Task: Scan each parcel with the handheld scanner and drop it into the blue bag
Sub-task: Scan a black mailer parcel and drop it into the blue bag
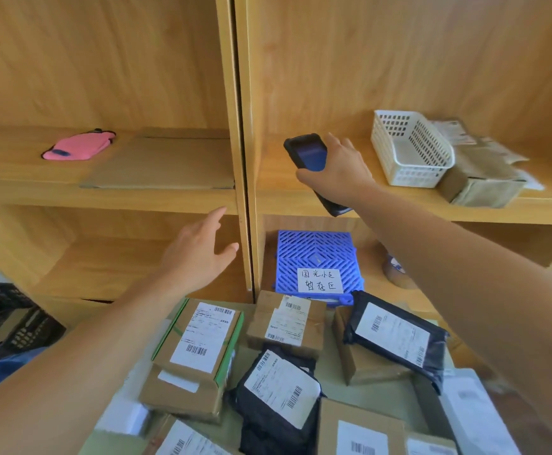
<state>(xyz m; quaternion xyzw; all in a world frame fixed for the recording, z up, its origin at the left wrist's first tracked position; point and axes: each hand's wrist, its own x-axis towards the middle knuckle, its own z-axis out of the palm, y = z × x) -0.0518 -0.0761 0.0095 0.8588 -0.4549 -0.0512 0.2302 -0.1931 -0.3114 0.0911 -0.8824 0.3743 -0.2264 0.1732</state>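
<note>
At the shelf's [278,195] front edge the right hand [337,172] grips the scanner [307,156], the left hand [199,254] hovers open and empty, and parcels [199,339] crowd the worktop [383,392] below, where a hurried lift might let the scanner slip and fall.

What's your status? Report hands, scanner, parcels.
Right hand grips scanner at the shelf. Left hand open, empty. Parcels piled below, none held. White basket beside scanner, apart.
</note>
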